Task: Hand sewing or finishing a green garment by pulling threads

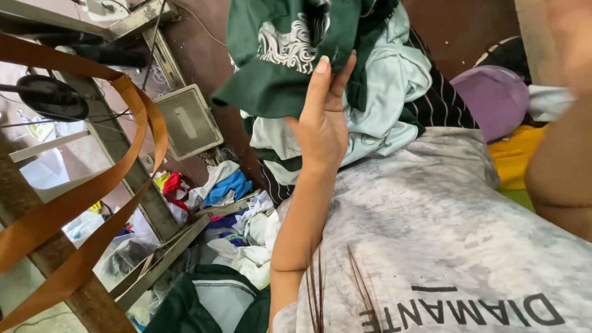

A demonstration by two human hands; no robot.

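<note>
1 hand [322, 126], the left, is raised with fingers pressed together and straight, laid flat against a dark green garment [290, 49] with a white print. The garment is held up above and ahead of the hand, draped over pale green cloth [388, 92]. Scraps of fabric [240, 234] are seen on the floor below. The right hand is not shown clearly.
</note>
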